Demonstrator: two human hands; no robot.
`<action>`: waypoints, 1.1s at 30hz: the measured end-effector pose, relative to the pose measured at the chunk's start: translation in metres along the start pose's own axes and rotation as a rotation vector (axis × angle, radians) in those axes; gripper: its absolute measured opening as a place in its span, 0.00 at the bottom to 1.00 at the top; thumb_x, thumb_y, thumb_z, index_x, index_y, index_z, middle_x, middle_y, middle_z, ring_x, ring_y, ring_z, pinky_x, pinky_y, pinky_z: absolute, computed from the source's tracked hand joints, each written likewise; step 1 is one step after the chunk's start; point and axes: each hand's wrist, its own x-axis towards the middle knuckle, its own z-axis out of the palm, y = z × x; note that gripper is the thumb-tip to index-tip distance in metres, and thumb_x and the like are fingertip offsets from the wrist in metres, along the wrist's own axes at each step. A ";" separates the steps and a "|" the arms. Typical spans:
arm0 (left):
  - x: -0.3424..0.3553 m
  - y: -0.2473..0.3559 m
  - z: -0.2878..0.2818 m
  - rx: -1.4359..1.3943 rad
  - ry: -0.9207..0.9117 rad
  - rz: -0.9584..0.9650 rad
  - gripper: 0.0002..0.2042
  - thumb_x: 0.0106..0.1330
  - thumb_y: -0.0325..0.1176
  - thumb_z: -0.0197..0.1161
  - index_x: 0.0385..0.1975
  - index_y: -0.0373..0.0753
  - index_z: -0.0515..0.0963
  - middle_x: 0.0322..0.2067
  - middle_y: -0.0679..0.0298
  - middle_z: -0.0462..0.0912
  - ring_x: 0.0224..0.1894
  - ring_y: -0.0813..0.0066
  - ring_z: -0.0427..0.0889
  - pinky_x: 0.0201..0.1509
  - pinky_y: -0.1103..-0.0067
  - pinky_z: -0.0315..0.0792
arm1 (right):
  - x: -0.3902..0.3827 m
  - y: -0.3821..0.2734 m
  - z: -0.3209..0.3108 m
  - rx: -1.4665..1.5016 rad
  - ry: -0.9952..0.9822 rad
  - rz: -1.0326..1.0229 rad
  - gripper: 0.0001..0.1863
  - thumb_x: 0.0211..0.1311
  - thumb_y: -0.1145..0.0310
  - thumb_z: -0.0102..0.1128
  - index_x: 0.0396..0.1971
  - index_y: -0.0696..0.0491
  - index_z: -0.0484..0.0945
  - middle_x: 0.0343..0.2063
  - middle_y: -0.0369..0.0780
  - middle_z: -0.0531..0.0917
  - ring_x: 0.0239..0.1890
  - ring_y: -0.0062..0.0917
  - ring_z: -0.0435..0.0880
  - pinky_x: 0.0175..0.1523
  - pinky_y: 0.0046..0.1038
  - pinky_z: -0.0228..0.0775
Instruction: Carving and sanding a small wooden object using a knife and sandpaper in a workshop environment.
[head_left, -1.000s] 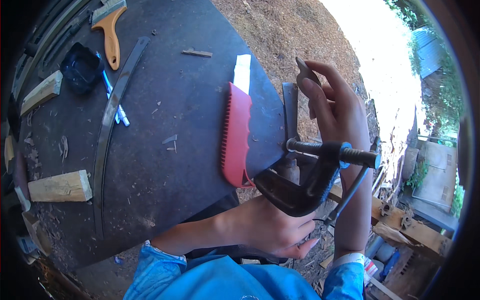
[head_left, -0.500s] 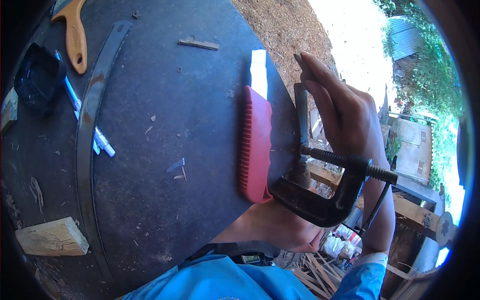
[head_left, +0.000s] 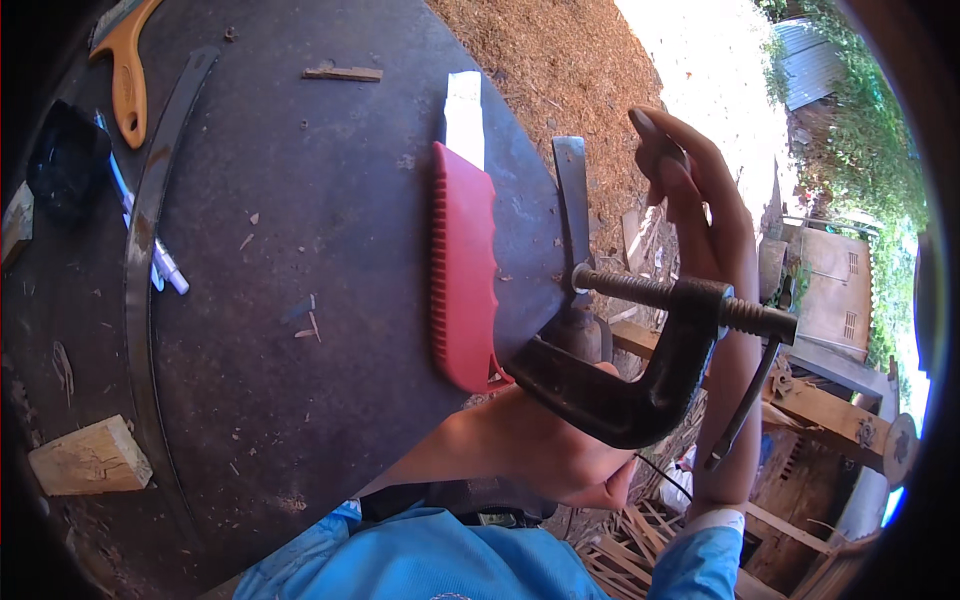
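the right hand (head_left: 728, 215) is raised beyond the table's right edge, its fingers bent toward the thumb. a small dark patch shows between the fingertips; i cannot tell whether they pinch something there. its forearm drops behind the end of the black clamp (head_left: 600, 400).

the left hand (head_left: 575, 460) is low, just under the clamp, its fingers curled inward. the clamp hides part of it, so i cannot tell whether they grasp anything.

the clamp sits at the near right corner of the table (head_left: 330, 220). its threaded screw (head_left: 640, 287) points left, with the tip next to the foot of an upright-looking blade (head_left: 573, 200), and a thin bar (head_left: 745, 405) slants down from the screw's outer end. below the blade, a brownish handle (head_left: 577, 337) shows inside the clamp's frame; how the two join is hidden.

on the table, near that edge, lies a red tool (head_left: 465, 270) with a white strip (head_left: 464, 120) at its far end. farther left a long metal strip (head_left: 148, 220) crosses a pen (head_left: 168, 270), with a brush (head_left: 128, 80) and a black dish (head_left: 65, 165) beyond it. a wood block (head_left: 90, 460) lies at the near left.
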 end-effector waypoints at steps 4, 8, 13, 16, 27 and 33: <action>-0.005 0.005 -0.006 0.077 -0.031 -0.034 0.10 0.54 0.35 0.66 0.18 0.38 0.75 0.20 0.59 0.73 0.25 0.62 0.77 0.30 0.70 0.73 | 0.016 0.000 0.066 0.561 0.104 0.357 0.21 0.82 0.54 0.48 0.55 0.56 0.78 0.39 0.32 0.79 0.37 0.12 0.72 0.45 0.20 0.66; -0.002 0.004 -0.006 0.022 -0.100 -0.030 0.10 0.55 0.35 0.65 0.18 0.39 0.75 0.20 0.61 0.73 0.26 0.62 0.76 0.27 0.70 0.71 | 0.025 0.020 0.093 0.712 0.094 0.387 0.22 0.83 0.49 0.44 0.39 0.52 0.78 0.27 0.27 0.73 0.29 0.11 0.68 0.36 0.18 0.60; 0.009 0.037 -0.011 0.317 -0.223 -0.271 0.09 0.59 0.36 0.65 0.24 0.37 0.77 0.23 0.60 0.76 0.34 0.62 0.79 0.33 0.71 0.74 | 0.045 0.006 0.114 0.843 0.058 0.219 0.27 0.84 0.47 0.40 0.28 0.51 0.75 0.23 0.27 0.70 0.27 0.11 0.66 0.33 0.19 0.58; 0.030 0.041 -0.006 0.692 -0.327 -0.094 0.11 0.62 0.37 0.59 0.36 0.36 0.82 0.31 0.60 0.80 0.38 0.62 0.82 0.47 0.66 0.81 | 0.048 0.024 0.118 0.986 0.047 0.159 0.29 0.84 0.45 0.39 0.27 0.51 0.75 0.22 0.27 0.71 0.26 0.10 0.68 0.32 0.19 0.60; 0.079 0.014 0.012 1.091 -0.563 -0.641 0.27 0.67 0.46 0.60 0.59 0.30 0.76 0.64 0.43 0.75 0.69 0.52 0.73 0.75 0.66 0.64 | 0.045 0.018 0.150 1.333 0.079 0.144 0.29 0.83 0.48 0.42 0.23 0.52 0.75 0.18 0.27 0.71 0.22 0.09 0.66 0.27 0.20 0.57; 0.084 0.017 0.021 1.213 -0.690 -0.850 0.34 0.69 0.50 0.59 0.66 0.27 0.71 0.69 0.42 0.70 0.74 0.55 0.68 0.76 0.67 0.62 | 0.024 0.008 0.139 1.412 0.037 0.346 0.26 0.82 0.47 0.45 0.25 0.49 0.73 0.19 0.27 0.70 0.22 0.10 0.65 0.28 0.18 0.55</action>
